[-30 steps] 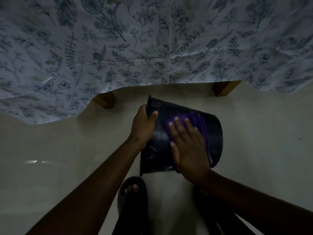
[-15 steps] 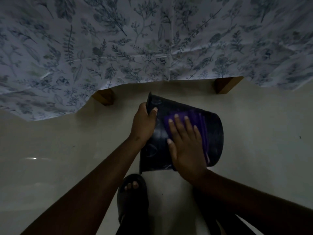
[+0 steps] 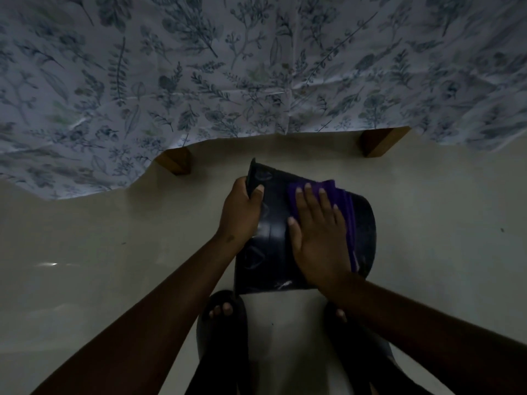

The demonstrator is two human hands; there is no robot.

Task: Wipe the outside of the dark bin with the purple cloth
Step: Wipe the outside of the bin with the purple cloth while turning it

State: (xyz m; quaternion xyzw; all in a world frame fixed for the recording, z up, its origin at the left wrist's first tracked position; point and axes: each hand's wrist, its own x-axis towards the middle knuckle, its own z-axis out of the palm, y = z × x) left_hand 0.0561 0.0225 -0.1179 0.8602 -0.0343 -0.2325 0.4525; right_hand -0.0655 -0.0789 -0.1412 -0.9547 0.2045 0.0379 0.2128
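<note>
My right hand [image 3: 319, 238] lies flat, fingers spread, pressing the folded purple cloth [image 3: 342, 201] on the dark round plastic bin [image 3: 273, 240]; my left hand [image 3: 241, 212] clamps its rim; the bin lies tipped on the pale floor [image 3: 442, 223] before my feet, long axis left to right.

Purple cloth [image 3: 330, 186] against dark bin [image 3: 271, 232]
</note>
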